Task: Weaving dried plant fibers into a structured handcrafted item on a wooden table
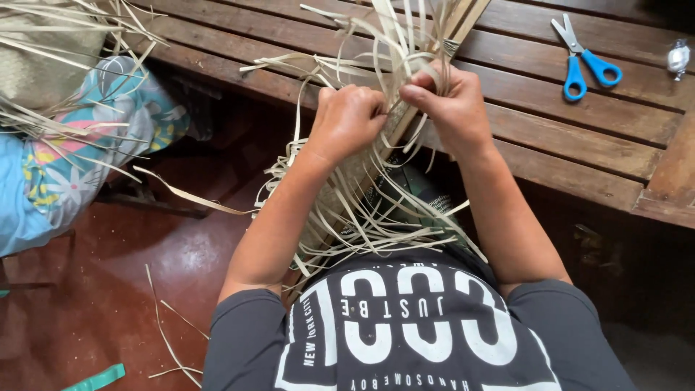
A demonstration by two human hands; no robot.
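Observation:
A long woven mat of pale straw strips [340, 195] leans from my lap up onto the wooden table [579, 145], with many loose strip ends fanning out from both sides. My left hand [349, 119] is closed around strips on the weave's left edge. My right hand [450, 108] pinches strips on the right edge, thumb pressed against the weave. The two hands almost touch. The lower part of the mat is hidden behind my dark printed shirt.
Blue-handled scissors [583, 61] lie on the table at the back right, with a small shiny wrapped item [678, 56] beyond them. At the left sits another person in flowered clothes [72, 145] with more straw work [43, 65]. Loose strips [170, 340] lie on the red floor.

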